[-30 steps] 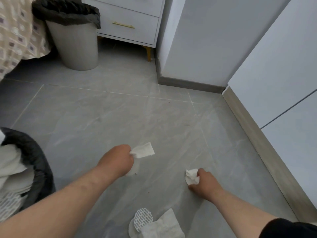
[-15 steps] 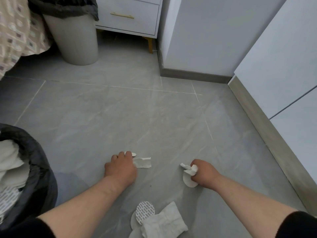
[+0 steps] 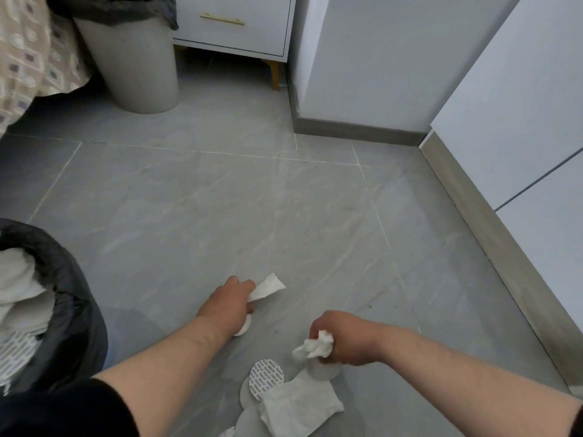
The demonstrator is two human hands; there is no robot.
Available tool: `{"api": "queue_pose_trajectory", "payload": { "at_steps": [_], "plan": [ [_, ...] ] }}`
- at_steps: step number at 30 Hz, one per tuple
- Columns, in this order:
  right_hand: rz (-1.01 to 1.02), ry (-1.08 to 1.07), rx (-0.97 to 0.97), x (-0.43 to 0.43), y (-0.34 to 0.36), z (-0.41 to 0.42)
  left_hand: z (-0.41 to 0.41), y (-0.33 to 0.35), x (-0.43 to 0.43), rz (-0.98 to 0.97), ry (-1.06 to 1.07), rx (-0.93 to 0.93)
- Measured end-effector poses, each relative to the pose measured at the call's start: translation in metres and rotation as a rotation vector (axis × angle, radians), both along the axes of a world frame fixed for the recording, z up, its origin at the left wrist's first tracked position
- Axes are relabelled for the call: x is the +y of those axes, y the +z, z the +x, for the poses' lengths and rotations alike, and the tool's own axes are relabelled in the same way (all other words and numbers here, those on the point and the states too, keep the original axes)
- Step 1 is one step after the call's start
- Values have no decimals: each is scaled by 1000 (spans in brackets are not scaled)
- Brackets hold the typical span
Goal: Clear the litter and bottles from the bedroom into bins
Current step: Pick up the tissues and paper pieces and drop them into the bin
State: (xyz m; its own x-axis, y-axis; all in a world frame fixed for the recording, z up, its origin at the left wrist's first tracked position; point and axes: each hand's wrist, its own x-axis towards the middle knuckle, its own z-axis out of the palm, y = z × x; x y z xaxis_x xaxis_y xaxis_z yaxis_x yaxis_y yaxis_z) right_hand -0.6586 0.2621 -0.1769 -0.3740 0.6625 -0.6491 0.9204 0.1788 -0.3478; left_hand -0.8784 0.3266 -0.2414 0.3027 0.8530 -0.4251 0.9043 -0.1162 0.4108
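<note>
White tissue (image 3: 267, 287) pinched in the left hand (image 3: 228, 305); a crumpled wad (image 3: 315, 345) clenched in the right hand (image 3: 345, 340); black-lined bin (image 3: 72, 288) sits off left, nearer the left hand; more litter (image 3: 299, 408) just below the right.

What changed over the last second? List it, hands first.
The right hand, gripping a crumpled tissue, took up a round pad and drew back toward the floor pile. The left hand dipped to the floor and rose again, its fingers keeping the flat tissue and a white disc. The floor pile, the black-lined bin and the grey bin stayed put.
</note>
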Motion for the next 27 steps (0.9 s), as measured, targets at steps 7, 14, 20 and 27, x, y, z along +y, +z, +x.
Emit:
{"api": "queue_pose_trajectory", "payload": {
  "at_steps": [7,14,20,27],
  "plan": [
    [-13,108,-60,-43,-21,-22,-6,20,-3,13,48,-111],
    [90,252,-166,-62,-29,-27,1,60,11,184,21,-246],
    [-27,101,-165,-48,-8,-40,-5,110,13,219,60,-329],
    [143,-70,-6,25,83,-65,-44,221,32,330,100,-425]
  ]
}}
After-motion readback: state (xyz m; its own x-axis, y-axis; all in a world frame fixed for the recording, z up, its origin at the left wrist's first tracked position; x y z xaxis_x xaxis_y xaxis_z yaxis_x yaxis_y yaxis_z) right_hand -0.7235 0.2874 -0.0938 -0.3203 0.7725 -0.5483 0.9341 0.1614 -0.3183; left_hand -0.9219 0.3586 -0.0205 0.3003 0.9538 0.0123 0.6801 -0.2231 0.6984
